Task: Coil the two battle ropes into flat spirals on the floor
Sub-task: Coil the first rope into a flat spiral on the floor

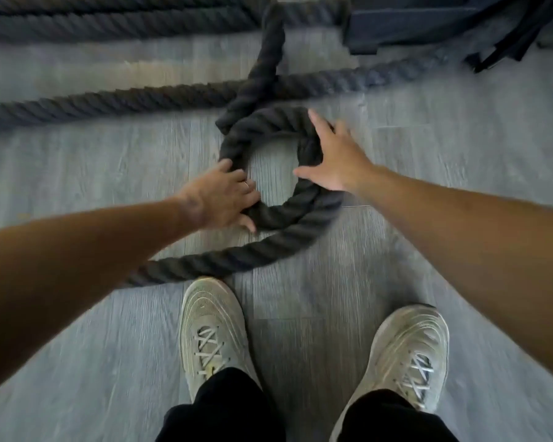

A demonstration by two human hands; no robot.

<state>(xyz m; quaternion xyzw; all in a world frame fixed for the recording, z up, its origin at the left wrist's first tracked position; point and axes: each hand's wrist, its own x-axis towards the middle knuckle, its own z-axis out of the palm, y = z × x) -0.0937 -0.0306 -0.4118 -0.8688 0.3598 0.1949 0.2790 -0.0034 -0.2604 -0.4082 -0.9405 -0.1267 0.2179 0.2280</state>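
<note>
Two hands: both of mine reach down to one loop of dark battle rope point(268, 215) on the grey plank floor point(77, 173).
Left hand point(224, 196): it lies on the loop at about 8 o'clock, palm down, fingers curved over the strand and thumb toward my feet; a ring shows on one finger. Whether the fingers close under the rope I cannot tell.
Right hand point(336, 157): spread wide, fingers straight, it rests on the loop at about 3 o'clock, thumb pointing into the bare centre; it grips nothing.
Loop: one full turn, roughly round, with floor showing in its middle; at 3 to 5 o'clock two strands lie side by side.
Tail toward me: from the loop's 5 o'clock edge the rope runs off toward 8 o'clock, passing under my left forearm and just beyond the toe of my left shoe point(211, 330).
Tail away from me: at 11 o'clock the rope leaves the loop and runs toward 12 o'clock, crossing over a second length of rope point(109, 100) that stretches from 9 to 2 o'clock across the floor.
Far rope lengths point(109, 20): more strands lie along the top edge, left of centre.
Dark equipment point(428, 20): blurred shapes at 1 o'clock; I cannot tell what they are.
Right shoe point(409, 352): planted at 5 o'clock, well apart from the loop.
</note>
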